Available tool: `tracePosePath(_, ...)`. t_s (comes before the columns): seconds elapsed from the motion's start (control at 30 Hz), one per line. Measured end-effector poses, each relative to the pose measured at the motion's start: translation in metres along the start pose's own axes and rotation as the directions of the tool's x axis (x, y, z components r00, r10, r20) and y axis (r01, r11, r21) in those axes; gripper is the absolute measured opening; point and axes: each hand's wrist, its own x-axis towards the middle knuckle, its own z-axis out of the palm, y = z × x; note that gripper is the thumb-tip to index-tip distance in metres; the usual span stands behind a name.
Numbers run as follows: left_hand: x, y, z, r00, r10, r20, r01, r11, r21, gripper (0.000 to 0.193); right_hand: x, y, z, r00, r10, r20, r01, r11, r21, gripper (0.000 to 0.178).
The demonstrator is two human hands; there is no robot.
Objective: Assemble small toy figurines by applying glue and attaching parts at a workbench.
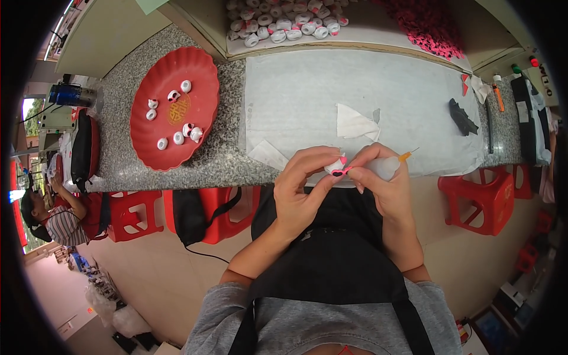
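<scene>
Left hand [300, 184] is gripping a small, glossy white rounded piece with pink patches [334, 167] between thumb and fingers, holding it up just past the near edge of the white-papered work area [290, 100]. Right hand [390, 188] is pinching the end of a tiny pink-rimmed black glasses-shaped piece [338, 173] against it, while also keeping a translucent soft plastic bottle [387, 168] tucked in the same grip; the bottle's orange needle tip [404, 157] is pointing up and away to the right.

Step in hand: looks like seating the pink-rimmed piece on the white one, judging by the contact. Whether glue is on it, cannot tell. Next move is probably calling for steady light pressure and small alignment, left fingers staying firm, needle kept clear.

Similar white pieces are lying on a red scalloped plastic dish [140, 118] at left; more are heaping on the shelf [355, 49] behind, beside a pile of bright pink pieces [438, 42]. Crumpled white tissue [355, 123] is lying ahead of the hands.
</scene>
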Motion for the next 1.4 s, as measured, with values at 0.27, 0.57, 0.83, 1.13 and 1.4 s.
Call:
tracePosePath(0.27, -0.001, 0.002, -0.001, 0.998, -0.062, 0.011, 0.063, 0.975, -0.215, 0.032, -0.001, 0.003, 0.002, 0.998, -0.06, 0.01, 0.06, 0.998, -0.033, 0.008)
tracePosePath(0.57, -0.003, 0.005, -0.002, 0.989, -0.14, -0.037, 0.121, 0.939, -0.322, 0.028, -0.002, 0.006, 0.007, 0.966, -0.257, 0.019, 0.258, 0.965, -0.043, 0.029)
tracePosePath(0.83, 0.0, 0.002, -0.003, 0.995, -0.082, 0.049, 0.094, 0.936, -0.34, 0.028, 0.002, 0.005, 0.006, 0.984, -0.066, 0.167, 0.05, 0.994, 0.096, 0.036)
tracePosePath(1.13, 0.0, 0.0, -0.004, 0.976, -0.164, 0.144, 0.211, 0.882, -0.422, 0.026, -0.001, 0.007, 0.003, 0.992, -0.035, 0.118, 0.027, 0.997, 0.071, 0.029)
tracePosePath(1.4, -0.001, -0.001, -0.002, 0.983, -0.134, 0.124, 0.174, 0.892, -0.416, 0.022, -0.003, 0.009, 0.004, 0.983, -0.149, 0.103, 0.142, 0.987, 0.079, 0.024)
